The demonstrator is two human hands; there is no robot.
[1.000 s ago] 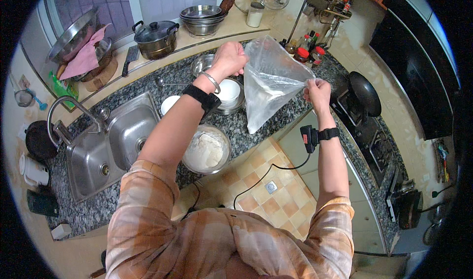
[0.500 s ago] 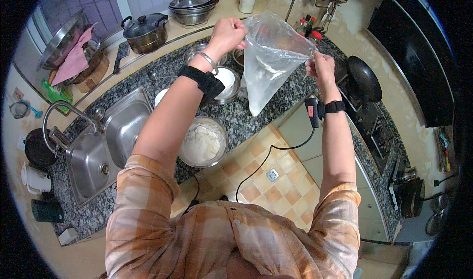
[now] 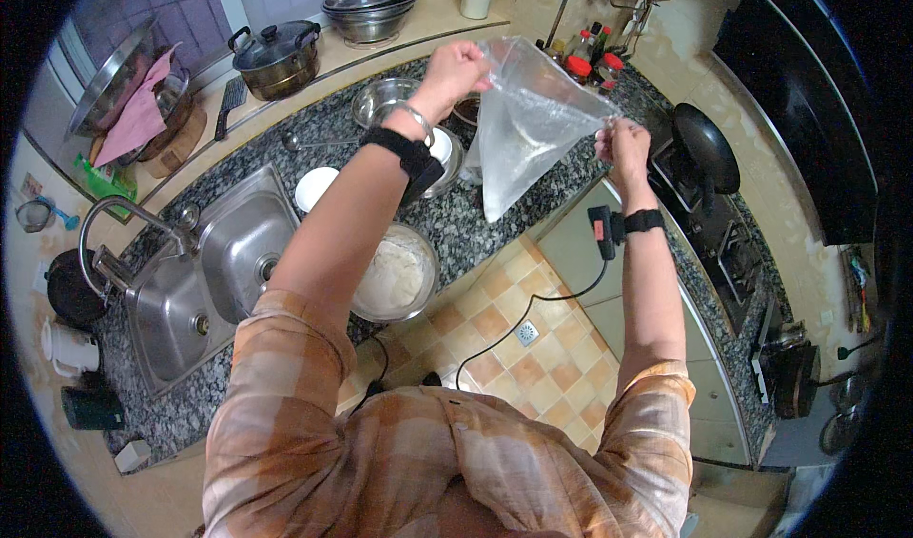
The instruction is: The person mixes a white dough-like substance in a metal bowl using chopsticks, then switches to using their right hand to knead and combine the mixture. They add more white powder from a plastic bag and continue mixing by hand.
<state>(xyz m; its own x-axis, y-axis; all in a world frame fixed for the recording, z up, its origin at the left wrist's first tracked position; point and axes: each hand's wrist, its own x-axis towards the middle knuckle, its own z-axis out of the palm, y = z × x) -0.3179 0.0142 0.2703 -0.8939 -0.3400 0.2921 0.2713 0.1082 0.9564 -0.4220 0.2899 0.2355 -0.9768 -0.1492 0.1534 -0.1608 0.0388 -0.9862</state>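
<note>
A clear plastic bag [image 3: 528, 124] hangs stretched between my hands above the counter, its mouth up and one corner pointing down. My left hand [image 3: 455, 74] pinches the left side of the rim, and my right hand [image 3: 625, 146] pinches the right side. A little pale material seems to lie inside the bag, too faint to name. Nearer me, a metal bowl [image 3: 433, 281] holds pale dough or flour [image 3: 395, 274], partly hidden by my left forearm. Behind that forearm are a white bowl [image 3: 316, 188], a metal bowl [image 3: 369, 101] and a long-handled spoon [image 3: 295, 142].
A double sink [image 3: 171, 296] with a tap is at left. To the right stand a stove [image 3: 732, 262] and a black wok [image 3: 706, 148]. Red-capped jars [image 3: 578, 66] sit behind the bag. A lidded pot [image 3: 276, 58] rests on the ledge. A cable [image 3: 542, 297] hangs from my right wrist.
My left hand has moved slightly down and to the right, and my right hand a little lower. The bag's mouth sits lower, showing more of the jars behind. Both hands keep their hold.
</note>
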